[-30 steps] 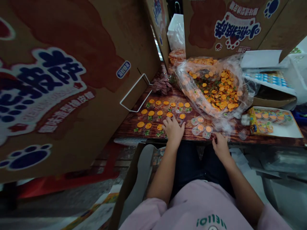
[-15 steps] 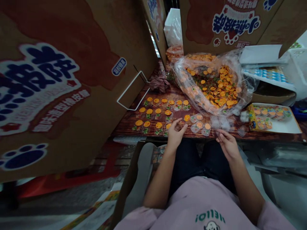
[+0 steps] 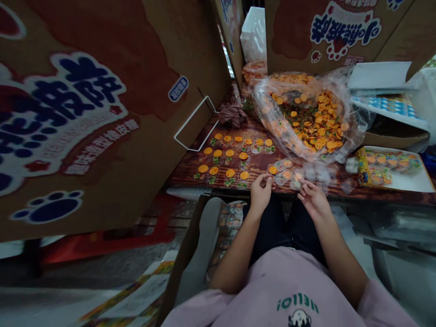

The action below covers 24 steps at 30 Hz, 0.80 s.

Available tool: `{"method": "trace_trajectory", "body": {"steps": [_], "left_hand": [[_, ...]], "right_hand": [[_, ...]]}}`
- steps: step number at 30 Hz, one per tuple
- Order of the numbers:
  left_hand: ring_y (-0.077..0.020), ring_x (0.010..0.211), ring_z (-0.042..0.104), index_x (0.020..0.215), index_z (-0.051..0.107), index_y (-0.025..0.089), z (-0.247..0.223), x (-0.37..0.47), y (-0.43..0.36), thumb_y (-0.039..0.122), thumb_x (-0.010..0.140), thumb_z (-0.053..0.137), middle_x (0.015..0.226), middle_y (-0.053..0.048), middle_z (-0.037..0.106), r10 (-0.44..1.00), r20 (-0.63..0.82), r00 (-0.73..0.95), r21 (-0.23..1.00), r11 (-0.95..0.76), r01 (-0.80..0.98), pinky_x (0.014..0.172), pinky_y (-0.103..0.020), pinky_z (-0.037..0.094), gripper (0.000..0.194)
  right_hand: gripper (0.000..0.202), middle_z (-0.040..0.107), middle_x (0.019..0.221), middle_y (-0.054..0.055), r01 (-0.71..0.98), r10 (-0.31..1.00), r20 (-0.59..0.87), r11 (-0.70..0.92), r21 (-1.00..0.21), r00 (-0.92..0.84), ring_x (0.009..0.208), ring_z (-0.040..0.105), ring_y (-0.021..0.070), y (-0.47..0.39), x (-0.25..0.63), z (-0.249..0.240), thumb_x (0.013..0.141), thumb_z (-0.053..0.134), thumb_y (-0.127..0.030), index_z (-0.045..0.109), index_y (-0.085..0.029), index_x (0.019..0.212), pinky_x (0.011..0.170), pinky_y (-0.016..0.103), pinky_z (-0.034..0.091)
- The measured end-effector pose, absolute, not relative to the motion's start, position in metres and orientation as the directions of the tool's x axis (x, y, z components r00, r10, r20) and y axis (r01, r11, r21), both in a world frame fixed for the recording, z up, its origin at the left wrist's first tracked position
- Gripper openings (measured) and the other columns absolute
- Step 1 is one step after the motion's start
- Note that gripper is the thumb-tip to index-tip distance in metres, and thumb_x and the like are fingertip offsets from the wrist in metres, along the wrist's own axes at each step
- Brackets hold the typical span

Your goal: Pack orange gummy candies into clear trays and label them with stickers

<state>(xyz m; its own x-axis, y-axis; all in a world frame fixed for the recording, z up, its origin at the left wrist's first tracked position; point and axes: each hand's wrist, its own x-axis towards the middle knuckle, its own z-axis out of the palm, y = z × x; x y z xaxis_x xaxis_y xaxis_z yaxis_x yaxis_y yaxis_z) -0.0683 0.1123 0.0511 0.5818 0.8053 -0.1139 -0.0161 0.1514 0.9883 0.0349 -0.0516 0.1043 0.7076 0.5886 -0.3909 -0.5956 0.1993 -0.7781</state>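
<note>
My left hand (image 3: pixel 261 190) is at the table's near edge, thumb and forefinger curled close together. Whatever its fingertips hold is too small to make out. Just beyond them lies an orange disc (image 3: pixel 272 170). My right hand (image 3: pixel 314 196) pinches at the near edge of a clear plastic cup (image 3: pixel 297 175) with an orange piece in it. Similar filled cups (image 3: pixel 283 176) sit between the hands. To the left, rows of small clear cups with orange discs (image 3: pixel 230 173) on top and green bits below cover the table (image 3: pixel 184 177).
A big clear bag (image 3: pixel 262 97) of orange discs stands behind. Empty clear cups (image 3: pixel 318 172) lie right of the filled ones. A display box (image 3: pixel 420 179) with packed cups is at the right. Large cartons (image 3: pixel 153 150) rise at left and back (image 3: pixel 289 41). Crumpled brown material (image 3: pixel 232 113) lies near the left carton.
My right hand has moved left from beside the empty clear cups to a filled cup. My left hand stays near the orange disc. The whole view has shifted slightly.
</note>
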Motion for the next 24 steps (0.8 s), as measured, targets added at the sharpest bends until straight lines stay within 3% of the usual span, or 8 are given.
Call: {"method": "trace_trajectory", "body": {"steps": [3, 8, 11, 14, 19, 24], "left_hand": [[-0.0131, 0.066, 0.066, 0.105, 0.064, 0.017, 0.047, -0.067, 0.113, 0.043, 0.084, 0.075, 0.086, -0.003, 0.068, 0.818, -0.110, 0.564, 0.991, 0.134, -0.002, 0.062, -0.025, 0.056, 0.036], [-0.0110, 0.065, 0.062, 0.136, 0.052, 0.017, 0.042, -0.065, 0.118, 0.032, 0.076, 0.081, 0.078, 0.005, 0.063, 0.837, -0.173, 0.519, 0.983, 0.176, 0.044, 0.064, -0.022, 0.052, 0.068], [-0.0121, 0.067, 0.063, 0.114, 0.068, 0.014, 0.042, -0.062, 0.122, 0.034, 0.074, 0.083, 0.081, 0.000, 0.067, 0.781, -0.231, 0.580, 0.969, 0.241, 0.062, 0.058, -0.022, 0.052, 0.047], [-0.0166, 0.073, 0.070, 0.098, 0.071, 0.014, 0.045, -0.062, 0.125, 0.043, 0.075, 0.082, 0.084, -0.004, 0.071, 0.741, -0.252, 0.622, 0.954, 0.297, 0.033, 0.059, -0.024, 0.056, 0.038], [-0.0221, 0.082, 0.078, 0.105, 0.069, 0.014, 0.051, -0.072, 0.122, 0.053, 0.078, 0.080, 0.097, -0.009, 0.076, 0.687, -0.275, 0.673, 0.916, 0.399, -0.033, 0.071, -0.031, 0.063, 0.049], [-0.0233, 0.085, 0.079, 0.132, 0.060, 0.014, 0.062, -0.085, 0.117, 0.046, 0.081, 0.080, 0.099, -0.013, 0.079, 0.640, -0.302, 0.706, 0.853, 0.512, -0.101, 0.069, -0.028, 0.063, 0.063]], "right_hand": [[0.028, 0.050, 0.064, -0.004, -0.580, 0.577, -0.379, 0.212, -0.787, 0.724, 0.059, 0.042, 0.0095, -0.052, 0.032, 0.107, 0.067, 0.089, -0.029, 0.077, -0.021, 0.091, 0.052, 0.024, 0.037], [0.026, 0.053, 0.062, -0.003, -0.610, 0.599, -0.383, 0.232, -0.757, 0.703, 0.060, 0.046, 0.0103, -0.052, 0.030, 0.112, 0.069, 0.088, -0.026, 0.077, -0.017, 0.091, 0.053, 0.025, 0.040], [0.018, 0.056, 0.065, -0.003, -0.694, 0.608, -0.446, 0.255, -0.673, 0.657, 0.057, 0.046, 0.0091, -0.048, 0.035, 0.112, 0.069, 0.084, -0.019, 0.073, -0.017, 0.084, 0.052, 0.024, 0.040], [0.014, 0.056, 0.067, -0.005, -0.734, 0.617, -0.473, 0.272, -0.622, 0.629, 0.053, 0.041, 0.0073, -0.043, 0.039, 0.111, 0.070, 0.078, -0.016, 0.066, -0.019, 0.077, 0.051, 0.023, 0.039], [0.016, 0.053, 0.065, -0.007, -0.774, 0.650, -0.479, 0.288, -0.564, 0.590, 0.053, 0.038, 0.0083, -0.033, 0.038, 0.114, 0.073, 0.072, -0.014, 0.061, -0.022, 0.081, 0.051, 0.023, 0.038], [0.014, 0.056, 0.069, -0.005, -0.791, 0.692, -0.489, 0.199, -0.579, 0.532, 0.051, 0.037, 0.0076, -0.029, 0.033, 0.121, 0.074, 0.069, -0.015, 0.057, -0.021, 0.076, 0.050, 0.023, 0.039]]}}
